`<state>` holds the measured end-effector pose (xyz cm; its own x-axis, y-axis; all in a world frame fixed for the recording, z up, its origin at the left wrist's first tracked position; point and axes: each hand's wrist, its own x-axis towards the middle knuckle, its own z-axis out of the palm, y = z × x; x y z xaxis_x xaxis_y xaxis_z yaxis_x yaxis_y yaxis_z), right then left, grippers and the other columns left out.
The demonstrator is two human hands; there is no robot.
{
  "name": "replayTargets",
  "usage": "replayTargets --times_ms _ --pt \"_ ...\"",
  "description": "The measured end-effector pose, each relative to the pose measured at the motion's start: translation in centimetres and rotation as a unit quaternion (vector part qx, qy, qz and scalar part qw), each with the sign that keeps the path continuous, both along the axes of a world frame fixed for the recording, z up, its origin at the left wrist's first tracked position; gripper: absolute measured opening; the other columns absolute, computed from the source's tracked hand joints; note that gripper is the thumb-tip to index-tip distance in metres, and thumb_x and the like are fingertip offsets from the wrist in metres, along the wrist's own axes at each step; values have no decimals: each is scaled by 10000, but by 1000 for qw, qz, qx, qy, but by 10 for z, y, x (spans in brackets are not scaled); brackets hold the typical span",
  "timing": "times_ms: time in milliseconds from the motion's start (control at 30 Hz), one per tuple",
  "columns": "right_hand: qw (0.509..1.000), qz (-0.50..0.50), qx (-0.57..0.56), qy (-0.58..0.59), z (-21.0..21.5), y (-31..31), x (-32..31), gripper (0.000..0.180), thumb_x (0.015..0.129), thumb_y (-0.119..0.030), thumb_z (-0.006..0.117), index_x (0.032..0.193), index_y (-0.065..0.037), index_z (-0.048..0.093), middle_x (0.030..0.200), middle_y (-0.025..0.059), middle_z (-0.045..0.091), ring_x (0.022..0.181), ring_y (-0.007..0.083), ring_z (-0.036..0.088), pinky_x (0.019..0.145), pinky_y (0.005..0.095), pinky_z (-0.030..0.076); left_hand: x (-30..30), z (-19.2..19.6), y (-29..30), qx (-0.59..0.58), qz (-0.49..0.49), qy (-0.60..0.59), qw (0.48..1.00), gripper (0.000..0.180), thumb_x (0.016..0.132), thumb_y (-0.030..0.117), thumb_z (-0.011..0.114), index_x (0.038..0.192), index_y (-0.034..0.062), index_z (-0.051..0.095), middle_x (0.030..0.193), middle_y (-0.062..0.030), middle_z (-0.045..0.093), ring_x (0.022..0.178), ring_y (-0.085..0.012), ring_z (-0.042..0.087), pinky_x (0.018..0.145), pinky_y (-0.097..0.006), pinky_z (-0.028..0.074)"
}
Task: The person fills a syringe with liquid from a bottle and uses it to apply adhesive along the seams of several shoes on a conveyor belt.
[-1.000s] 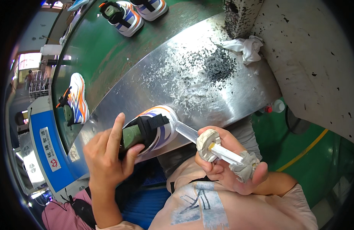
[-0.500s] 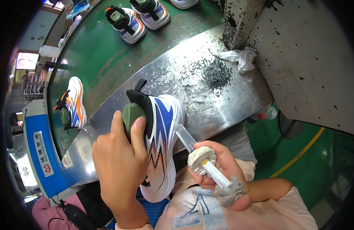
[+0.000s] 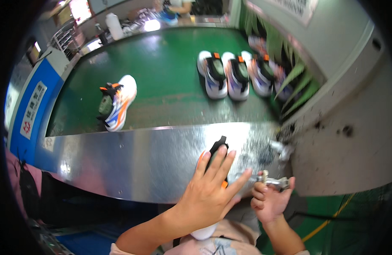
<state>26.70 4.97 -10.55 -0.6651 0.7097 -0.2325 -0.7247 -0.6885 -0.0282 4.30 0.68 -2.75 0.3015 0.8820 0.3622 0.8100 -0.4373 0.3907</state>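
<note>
A white running shoe with a black collar (image 3: 220, 144) and orange trim lies toe toward me over the front edge of the metal ledge. Much of it is hidden under my left hand (image 3: 210, 191), whose fingers are stretched and spread across its top. The white toe (image 3: 203, 232) shows below the wrist. To the right, my right hand (image 3: 270, 199) is closed round a clear plastic syringe (image 3: 272, 181) wrapped in off-white material. The syringe tip points left toward the shoe and is blurred.
The metal ledge (image 3: 98, 157) borders a green conveyor belt (image 3: 170, 85). One shoe (image 3: 119, 104) lies on the belt at left; several more (image 3: 237, 76) stand at right by green strip curtains (image 3: 295, 80). Crumpled white cloth (image 3: 281, 149) sits against the stained machine wall (image 3: 336, 136).
My view has swung up and toward the belt. My left hand has opened from its grip on the shoe's green insert and spread out. The syringe now lies more level.
</note>
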Motion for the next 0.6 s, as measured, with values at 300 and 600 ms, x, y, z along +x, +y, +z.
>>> replayTargets --times_ms 300,600 --pt "922 350 96 -135 29 60 -133 1045 678 -865 460 1310 -34 416 871 13 420 659 87 312 522 198 263 -110 -16 -54 62 -32 93 993 173 740 112 606 903 71 564 854 -128 563 1170 -351 543 1050 -528 379" --pt "720 514 376 -275 99 30 -172 1246 596 -930 479 1412 -2 315 851 44 490 558 43 277 459 187 230 -84 -73 -136 203 177 46 962 192 798 88 613 963 120 518 927 -99 592 916 -296 664 854 -440 551"
